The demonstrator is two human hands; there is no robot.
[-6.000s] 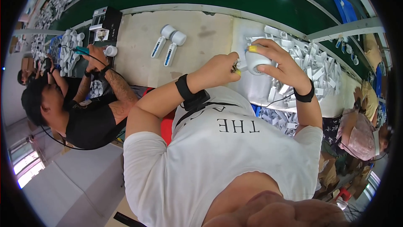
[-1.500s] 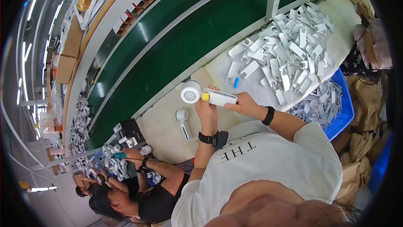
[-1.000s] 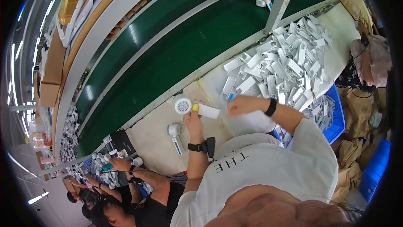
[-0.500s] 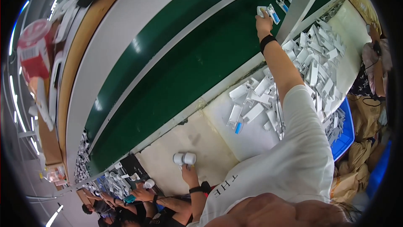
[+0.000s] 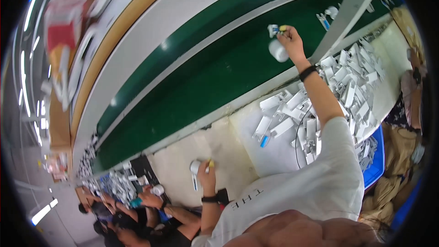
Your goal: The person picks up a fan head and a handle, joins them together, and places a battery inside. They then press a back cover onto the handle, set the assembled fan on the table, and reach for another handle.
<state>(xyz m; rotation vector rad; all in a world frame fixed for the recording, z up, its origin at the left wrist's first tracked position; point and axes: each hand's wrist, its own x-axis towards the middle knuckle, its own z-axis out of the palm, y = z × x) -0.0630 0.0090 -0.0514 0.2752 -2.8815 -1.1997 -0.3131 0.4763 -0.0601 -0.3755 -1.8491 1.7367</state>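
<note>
My left hand (image 5: 208,176) is over the cream tabletop, its fingers closed round a white round cup-like part (image 5: 195,167). A thin white and blue strip (image 5: 195,182) shows just below that part. My right hand (image 5: 293,47) reaches out over the green conveyor belt, finger and thumb pinched on a small white-and-blue plastic part (image 5: 274,30). A blurred white rounded part (image 5: 278,51) is close under those fingers; whether it is held or lies on the belt I cannot tell. Yellow covers show on fingertips of both hands.
Many white plastic housings (image 5: 352,82) are heaped on the table at right, beside a blue bin (image 5: 375,160). A grey metal post (image 5: 350,11) rises near my right hand. White-and-blue parts (image 5: 323,21) lie on the belt beyond it. Co-workers' hands (image 5: 151,197) are busy at lower left.
My right hand has moved left along the belt with the white-and-blue part, away from the post. Two white round parts showed at my left hand before; one shows there now.
</note>
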